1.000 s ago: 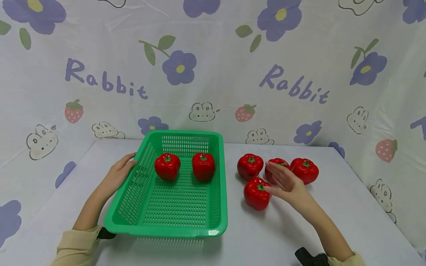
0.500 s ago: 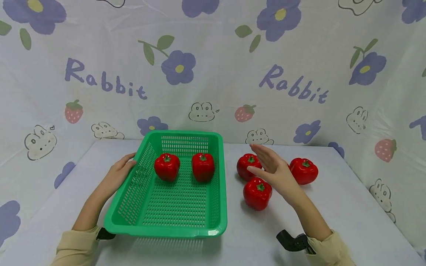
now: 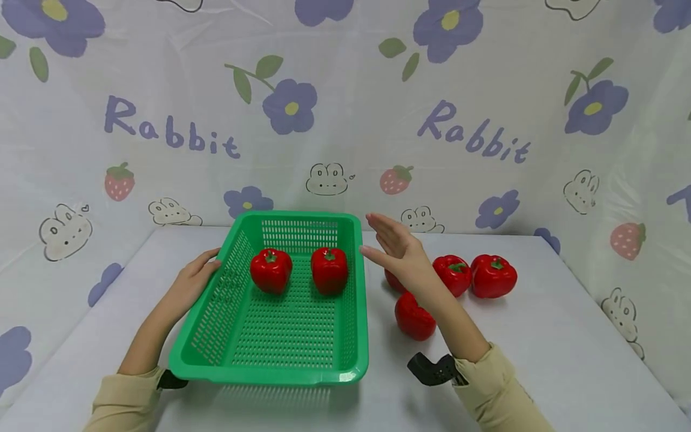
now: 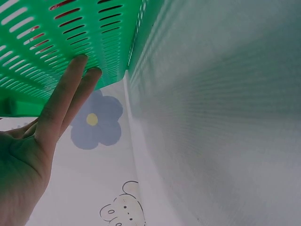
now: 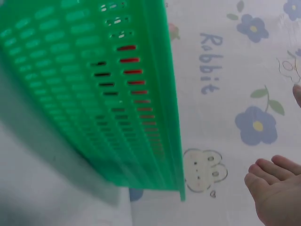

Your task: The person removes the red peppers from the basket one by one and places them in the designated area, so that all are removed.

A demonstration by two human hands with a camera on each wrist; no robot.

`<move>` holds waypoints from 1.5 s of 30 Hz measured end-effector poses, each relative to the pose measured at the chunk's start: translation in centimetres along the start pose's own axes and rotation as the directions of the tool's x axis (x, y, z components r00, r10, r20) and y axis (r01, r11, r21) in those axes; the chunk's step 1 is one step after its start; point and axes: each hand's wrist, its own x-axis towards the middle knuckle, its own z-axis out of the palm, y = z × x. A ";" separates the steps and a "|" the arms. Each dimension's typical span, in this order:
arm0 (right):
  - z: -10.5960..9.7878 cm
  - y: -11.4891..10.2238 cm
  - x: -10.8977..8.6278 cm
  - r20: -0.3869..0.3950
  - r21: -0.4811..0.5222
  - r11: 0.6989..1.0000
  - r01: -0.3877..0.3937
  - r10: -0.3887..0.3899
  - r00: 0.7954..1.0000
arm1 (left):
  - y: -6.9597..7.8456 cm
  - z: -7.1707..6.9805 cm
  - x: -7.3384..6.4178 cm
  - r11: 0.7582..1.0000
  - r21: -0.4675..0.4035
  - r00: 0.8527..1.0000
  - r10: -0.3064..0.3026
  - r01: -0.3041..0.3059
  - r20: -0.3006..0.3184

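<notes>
The green plastic basket (image 3: 281,336) holds two red bell peppers, a left one (image 3: 272,271) and a right one (image 3: 329,271). My left hand (image 3: 189,288) rests at the basket's left side; in the left wrist view its straight fingers (image 4: 66,94) touch the slotted wall from outside. Over the table, beside the right rim, is my right hand (image 3: 402,258), its fingers extended and thumb apart, holding nothing. Behind and below it are a partly hidden pepper (image 3: 393,282) and a nearer one (image 3: 414,318). The right wrist view shows the hand (image 5: 277,193) apart from the basket wall.
Two more red peppers, one (image 3: 452,275) and its neighbour (image 3: 493,276), sit side by side on the white table (image 3: 572,360) to the right. A cloth backdrop (image 3: 345,150) printed with flowers and rabbits rises behind the table.
My right hand has moved left from above the loose peppers to the basket's right rim, its fingers still extended. The left hand, basket and peppers have stayed in place.
</notes>
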 end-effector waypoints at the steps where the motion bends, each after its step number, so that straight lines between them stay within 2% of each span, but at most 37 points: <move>1: 0.3 -0.2 0.3 0.003 0.013 1.000 0.001 -0.001 1.000 | 0.0 0.0 0.0 1.000 -0.001 1.000 0.001 -0.001 0.001; 7: 2.3 -1.1 2.1 -0.001 0.094 0.996 0.009 -0.009 1.000 | 0.0 0.0 0.1 1.000 -0.005 1.000 0.006 -0.006 0.002; 17: 5.7 -2.4 4.4 -0.028 0.200 0.980 -0.017 0.024 0.999 | 0.0 0.0 0.0 1.000 -0.021 1.000 0.001 -0.001 0.006; 27: 8.7 -2.4 6.3 -0.071 0.260 0.964 -0.058 0.079 0.994 | -0.1 0.0 -0.1 1.000 -0.023 1.000 0.005 -0.005 0.009; 31: 9.8 -2.2 6.8 -0.061 0.244 0.967 -0.078 0.096 0.993 | -0.2 0.0 -0.1 1.000 -0.024 1.000 0.008 -0.008 0.012; 39: 12.1 -2.2 7.2 0.005 0.135 0.986 -0.102 0.102 0.995 | -0.4 0.0 0.0 1.000 -0.018 1.000 0.007 -0.007 0.006; 45: 13.6 -2.3 7.2 0.071 0.043 0.985 -0.164 0.161 0.984 | -0.1 -0.1 -0.2 1.000 -0.004 1.000 0.013 -0.013 0.007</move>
